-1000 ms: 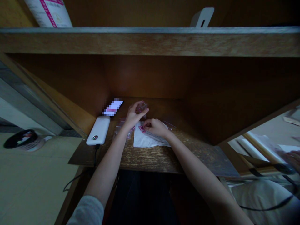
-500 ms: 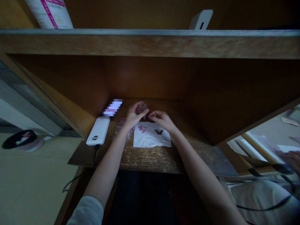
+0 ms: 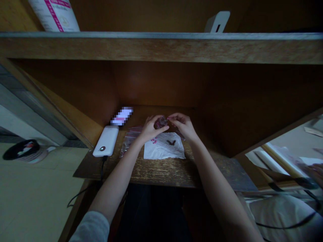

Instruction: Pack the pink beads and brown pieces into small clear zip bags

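Observation:
Both my hands meet above the back of a wooden desk (image 3: 161, 171). My left hand (image 3: 150, 129) and my right hand (image 3: 182, 125) pinch a small clear plastic bag (image 3: 161, 122) between them; the bag holds something pinkish. Under the hands lies a white paper sheet (image 3: 164, 150) with a few pink bits (image 3: 153, 140) at its left and a small dark piece (image 3: 171, 142) in its middle. More clear plastic bags (image 3: 129, 140) lie just left of the sheet.
A white power bank (image 3: 106, 141) with a cable lies at the desk's left, a lit phone (image 3: 122, 116) behind it. A shelf board (image 3: 161, 45) overhangs the desk. A round black object (image 3: 21, 150) sits on the floor at left. Another person's hand (image 3: 316, 173) shows at far right.
My right hand left the white sheet and rose to the small bag. My left hand shifted right with the bag, so both now hold it. The dark piece on the sheet is uncovered.

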`<state>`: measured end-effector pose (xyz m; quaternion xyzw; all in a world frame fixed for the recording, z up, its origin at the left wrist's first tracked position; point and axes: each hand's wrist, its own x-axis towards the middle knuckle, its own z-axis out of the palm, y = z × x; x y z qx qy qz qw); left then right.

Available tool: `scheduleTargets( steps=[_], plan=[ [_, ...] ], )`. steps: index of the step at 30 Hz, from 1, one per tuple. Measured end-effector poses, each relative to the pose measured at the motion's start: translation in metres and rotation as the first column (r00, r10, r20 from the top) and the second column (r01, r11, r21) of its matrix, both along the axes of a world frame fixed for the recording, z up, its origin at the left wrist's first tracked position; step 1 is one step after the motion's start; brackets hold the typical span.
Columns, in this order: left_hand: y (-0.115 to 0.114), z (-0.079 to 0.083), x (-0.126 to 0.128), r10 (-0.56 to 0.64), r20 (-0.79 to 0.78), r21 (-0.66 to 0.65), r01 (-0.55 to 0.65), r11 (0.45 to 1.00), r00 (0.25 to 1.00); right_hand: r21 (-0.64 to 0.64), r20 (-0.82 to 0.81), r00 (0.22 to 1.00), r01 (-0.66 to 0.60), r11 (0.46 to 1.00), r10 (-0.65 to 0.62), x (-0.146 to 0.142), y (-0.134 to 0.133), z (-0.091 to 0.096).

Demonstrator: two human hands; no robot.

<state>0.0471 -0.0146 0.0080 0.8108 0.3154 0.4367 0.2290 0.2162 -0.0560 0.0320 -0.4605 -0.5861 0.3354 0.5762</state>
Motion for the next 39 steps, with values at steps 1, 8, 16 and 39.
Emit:
scheduleTargets(
  steps=[1, 8, 16, 39],
  plan=[
    [-0.001, 0.000, 0.001, -0.008, -0.007, 0.006, 0.008, 1.000, 1.000, 0.003, -0.001, 1.000, -0.021, 1.000, 0.021, -0.001, 0.000, -0.001],
    [-0.001, -0.002, 0.004, -0.058, 0.054, -0.057, 0.061, 0.996, 0.997, 0.001, 0.014, 0.998, -0.062, 0.998, 0.062, -0.002, 0.001, -0.004],
    [0.013, -0.006, -0.004, -0.026, 0.247, -0.169, 0.070, 0.983, 0.969, -0.028, 0.184, 0.983, -0.018, 0.999, 0.023, 0.013, -0.006, 0.005],
    [0.018, -0.002, -0.006, 0.017, 0.402, -0.263, 0.097, 0.960, 0.916, -0.492, 0.566, 0.635, -0.250, 0.834, 0.525, 0.025, 0.004, -0.023]
  ],
)
